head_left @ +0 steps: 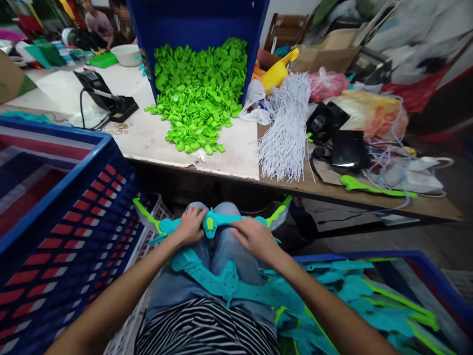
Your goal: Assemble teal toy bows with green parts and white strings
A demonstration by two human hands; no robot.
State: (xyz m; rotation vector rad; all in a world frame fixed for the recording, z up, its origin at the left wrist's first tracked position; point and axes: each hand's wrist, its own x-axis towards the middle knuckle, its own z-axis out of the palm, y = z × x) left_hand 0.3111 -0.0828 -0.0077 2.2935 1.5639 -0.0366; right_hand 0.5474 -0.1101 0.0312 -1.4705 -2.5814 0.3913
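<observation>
A turquoise plastic toy bow [231, 220] with bright green tips lies across my knees. A small green oval piece [210, 224] sits at its centre. My left hand [191, 226] is closed on the bow just left of that piece. To the right of the centre, my right hand [254, 236] grips the bow's other arm, its fingers bent over the edge. Nearer my body, a second turquoise bow part [229, 283] rests on my lap, with no green piece visible at its middle.
A blue bin [142, 44] spills green pieces [199, 98] onto the table. White cords [286, 128] and a black fan [327, 121] are to its right. A blue crate [111, 148] stands left; another crate [417, 256] at right holds several turquoise bow parts [354, 296].
</observation>
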